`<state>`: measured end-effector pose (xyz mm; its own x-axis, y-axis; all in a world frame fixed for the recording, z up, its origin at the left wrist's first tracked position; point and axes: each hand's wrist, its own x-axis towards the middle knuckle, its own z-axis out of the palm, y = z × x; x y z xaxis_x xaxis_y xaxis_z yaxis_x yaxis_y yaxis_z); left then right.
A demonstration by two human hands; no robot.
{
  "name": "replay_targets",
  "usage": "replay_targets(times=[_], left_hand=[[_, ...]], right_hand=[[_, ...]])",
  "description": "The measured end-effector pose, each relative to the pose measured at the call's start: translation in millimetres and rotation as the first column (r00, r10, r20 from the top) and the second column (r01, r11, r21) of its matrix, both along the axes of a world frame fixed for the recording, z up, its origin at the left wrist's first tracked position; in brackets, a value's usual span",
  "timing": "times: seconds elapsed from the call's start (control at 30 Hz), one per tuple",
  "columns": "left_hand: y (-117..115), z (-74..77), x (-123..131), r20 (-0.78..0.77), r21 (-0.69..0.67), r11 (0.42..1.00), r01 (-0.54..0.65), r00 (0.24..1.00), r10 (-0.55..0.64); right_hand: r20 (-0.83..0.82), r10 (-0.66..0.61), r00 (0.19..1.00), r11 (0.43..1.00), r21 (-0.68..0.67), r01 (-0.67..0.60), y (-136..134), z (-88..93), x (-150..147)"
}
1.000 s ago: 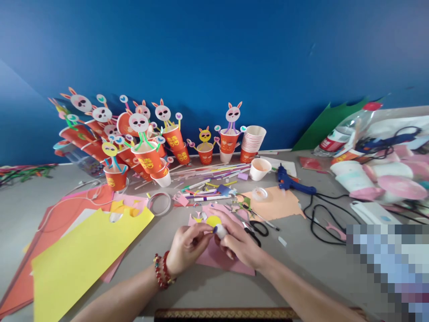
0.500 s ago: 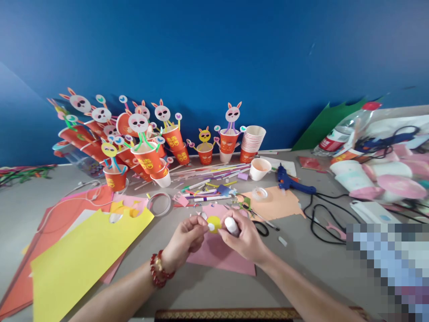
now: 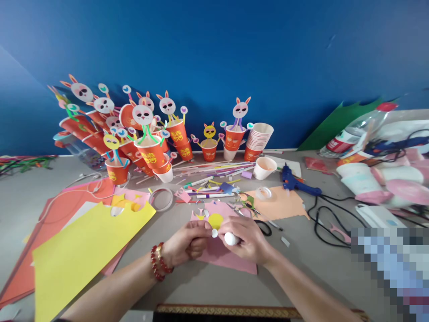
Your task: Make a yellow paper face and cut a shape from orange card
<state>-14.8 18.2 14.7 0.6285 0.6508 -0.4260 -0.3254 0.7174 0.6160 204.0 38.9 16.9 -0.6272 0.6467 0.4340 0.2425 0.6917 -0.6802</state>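
Small white piece (image 3: 214, 233): pinched at the fingertips of the left hand (image 3: 187, 241), low over the counter (image 3: 208, 286), just in front of a yellow paper disc (image 3: 215, 220). Can't tell whether piece and disc touch

White stick (image 3: 231, 238): gripped in the right hand (image 3: 248, 239), fingers wrapped round it, rounded end pointing towards the white piece and close to it. Both hands closed, thumbs nearly meeting

Left wrist carries a red bead bracelet (image 3: 159, 261)

Under both hands: pink sheet (image 3: 228, 261), flat on the counter, the yellow disc lying at its far edge

Right of the hands: black-handled scissors (image 3: 263, 227), partly hidden by the right hand; beyond them a peach paper scrap (image 3: 283, 205), and a blue glue gun (image 3: 296, 183) with its black cord (image 3: 321, 219) looping over the counter

Left: large yellow sheet (image 3: 83, 250) overlapping orange sheets; clear tape roll (image 3: 161, 199) near its far corner

Further back: scattered markers (image 3: 208, 188), a white cup (image 3: 264, 167), a stack of cups (image 3: 258, 141), and a crowd of orange rabbit cups (image 3: 150, 154) against the blue wall (image 3: 234, 53)
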Motion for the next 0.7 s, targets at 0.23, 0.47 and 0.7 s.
replay_targets(times=[0.23,0.47,0.7], left_hand=[[1.6,-1.0,-0.3,-0.067,0.039,0.999,0.036,0.997,-0.033],[-7.4,5.9,-0.2,-0.685,0.726,0.498,0.475,0.558,0.468],[-13.1,-3.5,-0.7,-0.796,0.379,0.233,0.896,0.187,0.576]], right_hand=[[0.032,-0.008,0.999,1.0,-0.009,0.009,-2.2,5.1,-0.9],[0.084,-0.36,0.929,0.793,-0.497,0.352,17.1,5.6,3.1],[0.295,-0.247,0.923,0.675,-0.632,0.382,33.8,-1.3,-7.4]])
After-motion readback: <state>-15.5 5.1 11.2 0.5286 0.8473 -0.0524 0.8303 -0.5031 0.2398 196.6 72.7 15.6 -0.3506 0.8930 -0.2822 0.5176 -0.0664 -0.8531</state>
